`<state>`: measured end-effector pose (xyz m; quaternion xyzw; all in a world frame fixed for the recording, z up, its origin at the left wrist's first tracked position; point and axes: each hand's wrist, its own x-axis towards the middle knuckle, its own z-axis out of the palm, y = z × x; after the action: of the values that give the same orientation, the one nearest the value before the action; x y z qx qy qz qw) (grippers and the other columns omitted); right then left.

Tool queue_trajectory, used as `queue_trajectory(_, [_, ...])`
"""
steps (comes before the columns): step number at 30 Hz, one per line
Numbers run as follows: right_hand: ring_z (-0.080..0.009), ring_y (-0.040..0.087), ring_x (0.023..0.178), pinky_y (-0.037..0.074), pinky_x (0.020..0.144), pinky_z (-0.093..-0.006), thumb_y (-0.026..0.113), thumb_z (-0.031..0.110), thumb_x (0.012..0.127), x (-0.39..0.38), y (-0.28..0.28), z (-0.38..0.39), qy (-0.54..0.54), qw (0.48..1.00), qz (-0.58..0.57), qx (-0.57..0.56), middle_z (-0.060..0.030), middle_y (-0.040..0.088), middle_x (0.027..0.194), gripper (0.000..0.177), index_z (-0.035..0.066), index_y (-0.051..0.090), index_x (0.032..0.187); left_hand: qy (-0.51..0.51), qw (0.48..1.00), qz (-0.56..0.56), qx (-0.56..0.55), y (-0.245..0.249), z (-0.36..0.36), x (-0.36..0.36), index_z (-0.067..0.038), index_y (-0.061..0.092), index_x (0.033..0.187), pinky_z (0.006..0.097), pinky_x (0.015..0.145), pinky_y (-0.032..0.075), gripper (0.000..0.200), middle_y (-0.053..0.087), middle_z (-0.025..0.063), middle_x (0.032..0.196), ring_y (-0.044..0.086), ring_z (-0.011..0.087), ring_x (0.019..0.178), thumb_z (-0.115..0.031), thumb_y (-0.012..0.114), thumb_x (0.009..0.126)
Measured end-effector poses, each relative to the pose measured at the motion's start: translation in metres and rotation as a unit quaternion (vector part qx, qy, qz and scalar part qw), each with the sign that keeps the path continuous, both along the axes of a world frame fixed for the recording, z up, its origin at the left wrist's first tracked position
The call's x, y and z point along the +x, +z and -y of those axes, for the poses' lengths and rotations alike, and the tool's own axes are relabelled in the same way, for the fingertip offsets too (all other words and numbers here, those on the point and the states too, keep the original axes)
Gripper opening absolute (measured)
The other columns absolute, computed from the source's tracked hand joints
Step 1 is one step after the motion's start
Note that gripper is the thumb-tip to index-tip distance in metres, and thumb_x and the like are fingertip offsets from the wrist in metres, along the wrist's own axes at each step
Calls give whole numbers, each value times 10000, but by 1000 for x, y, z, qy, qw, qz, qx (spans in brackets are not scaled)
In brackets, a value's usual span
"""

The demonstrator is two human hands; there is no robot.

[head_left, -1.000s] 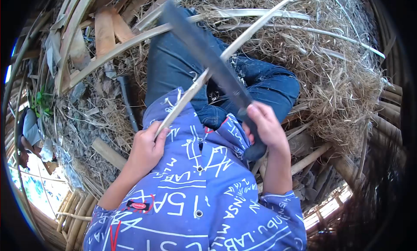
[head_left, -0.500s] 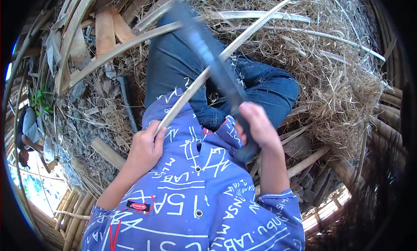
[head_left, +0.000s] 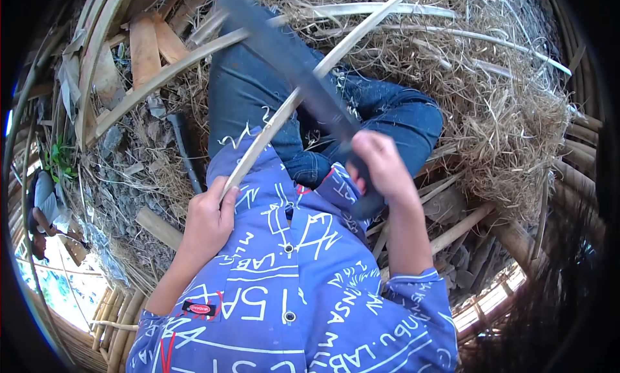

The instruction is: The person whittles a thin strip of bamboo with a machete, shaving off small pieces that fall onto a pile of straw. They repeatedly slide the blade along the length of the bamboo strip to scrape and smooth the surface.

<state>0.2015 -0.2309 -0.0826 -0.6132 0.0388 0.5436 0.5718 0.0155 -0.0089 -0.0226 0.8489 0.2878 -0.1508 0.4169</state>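
My left hand point(head_left: 210, 218) is closed around the near end of a long pale bamboo strip point(head_left: 274, 124), which slants up and to the right over my lap. In my right hand point(head_left: 381, 163) is the black handle of a machete point(head_left: 278, 56). Its broad dark blade points up and to the left and crosses over the strip near its middle, blurred toward the tip. Thin curled shavings point(head_left: 236, 139) cling to my blue shirt and jeans point(head_left: 252, 82) beside the strip.
A heap of shavings point(head_left: 510, 127) spreads on the right, with long split strips point(head_left: 387, 10) across the top. On the left ground lie a dark-handled tool point(head_left: 184, 150) and flat wood pieces point(head_left: 143, 50). Another person point(head_left: 44, 211) is at the far left edge. Bamboo poles point(head_left: 462, 234) lie at lower right.
The machete and strip appear slightly further left and up, with the whole view shifted a little. The blade is less blurred at the strip. Both hands keep their holds.
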Motion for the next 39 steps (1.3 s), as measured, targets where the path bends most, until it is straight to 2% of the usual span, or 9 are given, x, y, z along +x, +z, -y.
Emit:
queue_trajectory(3, [-93,468,387,395,360,-233,490,373,968,23,-16,-3,-166,985,37,10,-28,502,558,347,48,484,846,-1,1000,15,11,-2,4,-1,-12,544,912,416,484,410,63,525,208,585,578,383,546,-74,538,905])
queue_trajectory(11, [-88,465,389,381,341,-242,430,421,972,28,-14,14,-63,994,83,-43,-27,509,568,389,50,512,890,-3,1000,-9,6,0,-2,-1,-19,530,900,432,484,407,63,532,213,581,579,399,560,-82,538,905])
queue_trajectory(14, [-92,479,403,405,354,-248,468,410,966,23,-12,-5,-154,987,31,-20,-31,511,561,394,40,497,833,-12,1000,-5,27,-2,0,-2,-23,528,906,434,487,413,62,537,208,582,585,394,561,-84,540,904])
queue_trajectory(19, [-72,476,400,391,364,-216,523,322,955,5,5,-6,21,1000,-14,-7,-29,550,586,314,23,558,863,-12,999,14,50,-2,-1,0,-31,529,908,445,497,421,65,537,208,581,584,393,560,-95,543,905])
queue_trajectory(23, [-91,482,393,411,364,-237,417,422,980,21,-10,-8,-148,988,37,-9,-15,483,542,409,48,480,826,-2,999,13,41,-1,1,-4,-34,530,906,447,494,417,58,541,210,585,582,393,558,-91,543,904])
queue_trajectory(28, [-65,483,421,382,386,-211,509,285,965,-14,7,-4,56,998,0,37,-12,532,575,274,30,542,871,-8,999,-38,16,0,-4,0,-12,559,1002,379,525,420,130,515,217,603,568,389,569,-108,513,928])
queue_trajectory(32, [-62,477,422,373,382,-216,495,273,975,-7,9,-4,7,999,28,24,-6,518,569,272,27,538,869,3,999,3,34,0,1,1,-13,536,912,431,494,409,77,531,216,586,577,388,554,-90,544,906])
queue_trajectory(38, [-69,463,411,379,378,-223,461,297,986,-14,21,6,44,999,-17,2,-15,515,573,307,10,526,897,40,998,7,-40,1,-2,-1,8,574,919,387,489,406,115,513,210,582,564,362,533,-102,537,915])
queue_trajectory(39, [-69,463,411,379,378,-223,461,297,986,-19,20,4,46,999,-20,2,-15,515,573,307,10,526,897,57,996,-38,-54,7,-4,4,15,592,901,368,481,405,146,536,190,578,566,300,493,-120,540,919])
